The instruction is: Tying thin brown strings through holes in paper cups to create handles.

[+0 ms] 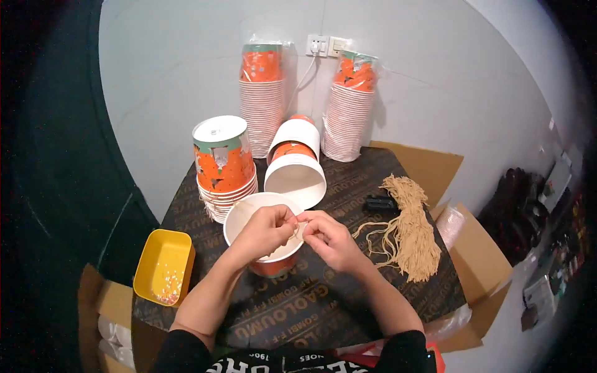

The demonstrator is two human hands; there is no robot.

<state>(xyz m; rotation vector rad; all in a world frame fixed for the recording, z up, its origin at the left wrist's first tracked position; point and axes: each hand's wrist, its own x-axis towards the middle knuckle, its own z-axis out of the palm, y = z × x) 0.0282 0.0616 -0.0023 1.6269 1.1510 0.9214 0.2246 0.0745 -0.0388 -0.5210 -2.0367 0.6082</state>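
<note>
Both my hands meet fingertip to fingertip above the mouth of an upright paper bucket (pixel 239 214), white inside and orange outside. A thin tan cord (pixel 295 234) runs between them, partly hidden by the fingers. My left hand (pixel 268 231) pinches it with curled fingers over the bucket's middle. My right hand (pixel 331 239) is closed on it too, at the bucket's right rim. To the right lies a loose bundle of tan cords (pixel 413 233), with several strands straying toward my right hand.
Upside-down stacked buckets (pixel 221 165) stand at left, cords hanging at their rims. Two buckets (pixel 295 177) lie nested on their side behind. Plastic-wrapped stacks (pixel 261 102) (pixel 349 115) lean by the wall. A yellow bin (pixel 152 255) holds small beads. A black object (pixel 380 204) sits beside the cords; cardboard boxes (pixel 479 248) flank the table.
</note>
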